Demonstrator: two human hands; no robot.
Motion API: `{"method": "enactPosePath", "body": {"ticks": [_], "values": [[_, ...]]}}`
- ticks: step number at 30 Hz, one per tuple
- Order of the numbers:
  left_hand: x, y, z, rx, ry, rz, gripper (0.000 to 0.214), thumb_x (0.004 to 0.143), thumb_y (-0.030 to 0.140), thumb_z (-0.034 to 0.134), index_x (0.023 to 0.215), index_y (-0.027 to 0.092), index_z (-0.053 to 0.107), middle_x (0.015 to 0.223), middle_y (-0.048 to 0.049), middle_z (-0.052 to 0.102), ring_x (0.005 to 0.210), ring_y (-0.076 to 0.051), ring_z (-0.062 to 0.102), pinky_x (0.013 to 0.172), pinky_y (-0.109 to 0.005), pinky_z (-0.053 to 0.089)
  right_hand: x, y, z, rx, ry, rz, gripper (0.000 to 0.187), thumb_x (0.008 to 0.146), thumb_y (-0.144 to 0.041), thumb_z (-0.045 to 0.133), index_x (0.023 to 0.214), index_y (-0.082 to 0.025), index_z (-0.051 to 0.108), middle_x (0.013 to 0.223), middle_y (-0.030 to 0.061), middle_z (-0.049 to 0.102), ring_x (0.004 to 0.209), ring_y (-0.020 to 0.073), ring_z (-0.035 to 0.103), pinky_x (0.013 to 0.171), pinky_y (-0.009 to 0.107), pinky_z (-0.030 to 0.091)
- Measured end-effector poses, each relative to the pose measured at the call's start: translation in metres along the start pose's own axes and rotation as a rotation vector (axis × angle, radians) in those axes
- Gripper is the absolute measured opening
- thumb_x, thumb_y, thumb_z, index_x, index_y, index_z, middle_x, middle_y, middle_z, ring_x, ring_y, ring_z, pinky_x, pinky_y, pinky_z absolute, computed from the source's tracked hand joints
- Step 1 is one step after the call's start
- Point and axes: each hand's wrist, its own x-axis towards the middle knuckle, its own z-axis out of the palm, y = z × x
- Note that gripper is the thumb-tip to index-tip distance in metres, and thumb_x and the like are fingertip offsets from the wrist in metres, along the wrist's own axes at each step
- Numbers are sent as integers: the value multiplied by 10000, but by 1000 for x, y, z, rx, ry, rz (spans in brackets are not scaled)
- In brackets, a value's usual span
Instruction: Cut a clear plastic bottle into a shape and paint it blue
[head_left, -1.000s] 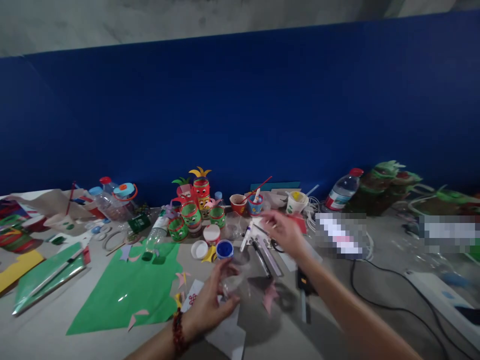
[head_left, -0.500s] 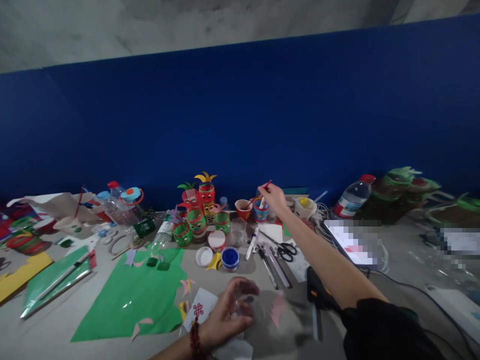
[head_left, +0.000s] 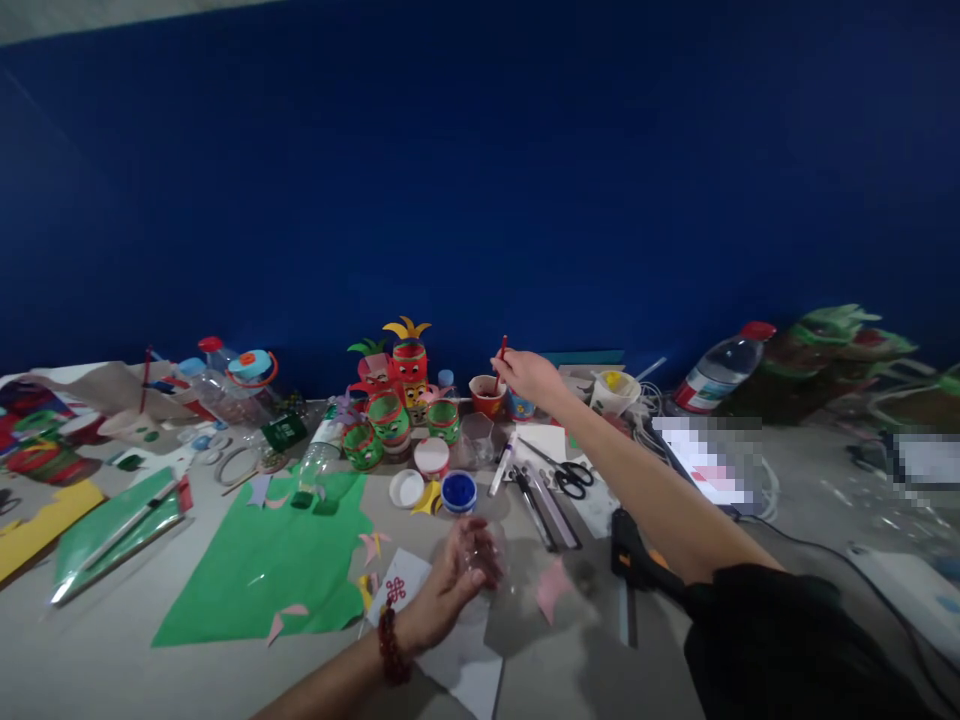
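My right hand [head_left: 529, 375] reaches to the back of the table and pinches a thin red-handled brush [head_left: 503, 352]. The brush stands nearly upright, its lower end inside a small red and white cup [head_left: 487, 401]. A blue cup [head_left: 520, 406] beside it is partly hidden by my hand. Nearer to me, my left hand [head_left: 461, 570], with a beaded bracelet on the wrist, curls around a clear plastic piece [head_left: 496, 560] that looks like a cut bottle part; its outline is faint. An open jar of blue paint [head_left: 458, 491] stands just beyond my left hand, with a white lid [head_left: 407, 488] beside it.
Green paper [head_left: 262, 570] covers the left-centre table. Painted pineapple-like figures [head_left: 409, 362] stand at the back. Black scissors [head_left: 574, 478], several pens [head_left: 534, 508] and a glue gun [head_left: 637, 560] lie under or beside my right arm. A bottle [head_left: 724, 370] leans back right.
My right hand has moved left from over the blue cup, bringing the brush upright into the red and white cup. My left hand still holds the clear piece. The view has tilted down.
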Motion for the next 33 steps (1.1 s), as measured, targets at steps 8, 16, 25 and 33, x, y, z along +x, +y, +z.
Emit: {"method": "enactPosePath", "body": {"ticks": [8, 16, 25, 33], "values": [[1, 2, 2, 52, -18, -8, 583, 900, 494, 606, 1375, 269, 356, 1229, -98, 499, 1075, -257, 552, 902, -425, 481, -4, -7, -1, -128, -24, -22, 407, 1039, -433, 349, 1039, -169, 659, 985, 116, 746, 908, 226, 681, 714, 253, 414], [3, 5, 3, 77, -8, -6, 565, 886, 502, 621, 1345, 265, 393, 1203, -90, 507, 1028, -242, 561, 862, -401, 500, -1, -9, -7, -178, -37, -41, 414, 1039, -406, 333, 1054, -156, 662, 986, 127, 744, 912, 230, 673, 716, 262, 408], [3, 4, 4, 49, -14, -6, 571, 875, 490, 646, 1344, 267, 408, 1196, -91, 503, 1033, -238, 560, 864, -389, 490, -2, -11, -13, -187, -36, -49, 416, 1029, -418, 347, 1042, -162, 676, 975, 118, 745, 892, 229, 668, 694, 265, 401], [4, 3, 3, 52, -36, 45, 548, 894, 457, 636, 1353, 269, 404, 1192, -88, 506, 1056, -238, 556, 883, -397, 485, 3, -10, -17, -166, -18, -46, 400, 1019, -408, 376, 985, -166, 692, 938, 104, 748, 845, 209, 663, 657, 253, 390]]}}
